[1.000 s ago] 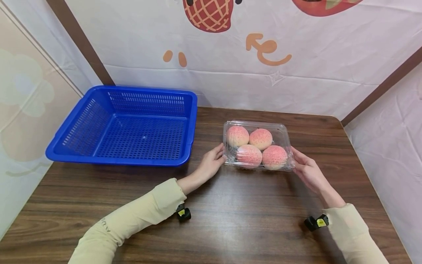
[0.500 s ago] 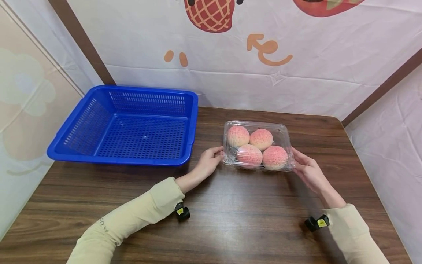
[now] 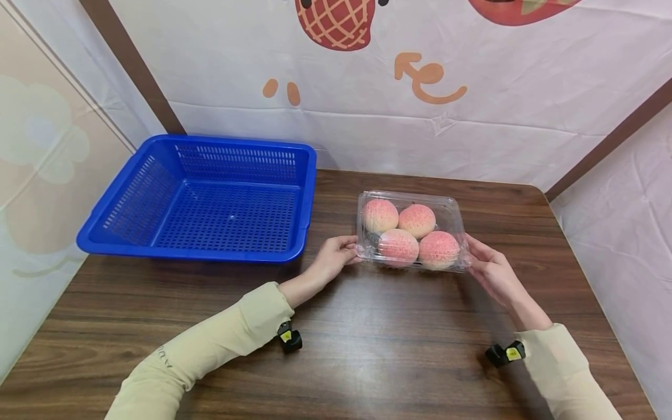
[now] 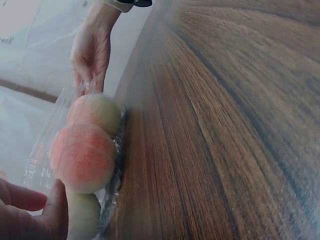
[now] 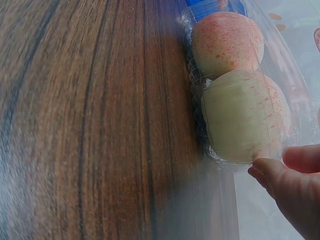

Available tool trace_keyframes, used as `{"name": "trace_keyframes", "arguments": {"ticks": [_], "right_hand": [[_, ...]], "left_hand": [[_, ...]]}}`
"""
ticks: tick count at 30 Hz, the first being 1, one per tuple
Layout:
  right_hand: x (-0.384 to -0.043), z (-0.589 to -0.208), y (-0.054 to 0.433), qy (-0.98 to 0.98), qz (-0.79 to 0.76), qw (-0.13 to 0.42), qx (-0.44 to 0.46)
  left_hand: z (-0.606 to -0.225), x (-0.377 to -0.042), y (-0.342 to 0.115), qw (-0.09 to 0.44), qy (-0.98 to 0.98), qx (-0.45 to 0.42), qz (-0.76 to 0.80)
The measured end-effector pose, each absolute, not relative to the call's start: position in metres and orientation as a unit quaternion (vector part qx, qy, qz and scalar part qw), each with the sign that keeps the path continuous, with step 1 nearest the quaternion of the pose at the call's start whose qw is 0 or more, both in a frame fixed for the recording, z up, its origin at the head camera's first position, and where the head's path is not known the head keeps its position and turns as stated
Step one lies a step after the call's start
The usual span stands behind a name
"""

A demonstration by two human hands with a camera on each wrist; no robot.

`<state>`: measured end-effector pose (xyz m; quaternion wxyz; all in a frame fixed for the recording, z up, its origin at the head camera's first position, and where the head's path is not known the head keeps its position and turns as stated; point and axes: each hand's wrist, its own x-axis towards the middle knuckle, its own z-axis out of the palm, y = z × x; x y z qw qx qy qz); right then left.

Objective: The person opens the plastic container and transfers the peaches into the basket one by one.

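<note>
A clear plastic clamshell box (image 3: 447, 217) with several pink-and-cream peaches (image 3: 398, 247) inside lies on the table, lid down. My left hand (image 3: 331, 258) holds its left front corner, thumb towards me; in the left wrist view the thumb (image 4: 56, 207) lies against the plastic beside a peach (image 4: 82, 157). At the opposite end my right hand (image 3: 493, 271) grips the right front corner. The right wrist view shows thumb and finger pinching the box's edge near a pale peach (image 5: 237, 117). The undersides of both hands' fingers are partly hidden.
To the left of the box stands a blue perforated plastic basket (image 3: 184, 254) with nothing in it. A printed cloth (image 3: 346, 137) hangs behind the brown wooden table (image 3: 367, 350). Black wrist cameras (image 3: 290, 337) sit below both cuffs.
My left hand has shifted slightly down along the box's left end, its fingers now nearer the front corner. The right hand, box and basket stay essentially in place.
</note>
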<state>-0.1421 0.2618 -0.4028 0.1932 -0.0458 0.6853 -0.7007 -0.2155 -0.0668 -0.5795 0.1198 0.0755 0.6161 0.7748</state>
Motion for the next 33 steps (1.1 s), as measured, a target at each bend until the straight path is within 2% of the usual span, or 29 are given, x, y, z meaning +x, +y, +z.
{"name": "trace_keyframes", "arguments": {"ticks": [4, 5, 11, 12, 20, 24, 27, 33], "right_hand": [[-0.142, -0.403, 0.262, 0.691, -0.695, 0.193, -0.040], [-0.142, -0.403, 0.262, 0.693, -0.693, 0.193, -0.039], [-0.143, -0.402, 0.262, 0.698, -0.689, 0.193, -0.033], [-0.142, -0.402, 0.262, 0.699, -0.688, 0.194, -0.032], [-0.142, -0.401, 0.261, 0.701, -0.687, 0.188, -0.029], [-0.141, -0.402, 0.260, 0.698, -0.691, 0.185, -0.034], [-0.141, -0.401, 0.259, 0.699, -0.691, 0.184, -0.037], [-0.141, -0.401, 0.259, 0.707, -0.682, 0.182, -0.037]], "left_hand": [[-0.575, -0.214, -0.069, 0.141, 0.585, 0.065, 0.796], [-0.550, -0.202, -0.069, 0.143, 0.589, 0.060, 0.794], [-0.474, -0.169, -0.065, 0.147, 0.623, 0.028, 0.768], [-0.487, -0.175, -0.065, 0.145, 0.620, 0.032, 0.770], [-0.493, -0.179, -0.062, 0.143, 0.623, 0.003, 0.769], [-0.467, -0.166, -0.060, 0.137, 0.629, -0.013, 0.765], [-0.428, -0.149, -0.056, 0.141, 0.653, -0.055, 0.742], [-0.405, -0.138, -0.055, 0.142, 0.663, -0.061, 0.732]]}}
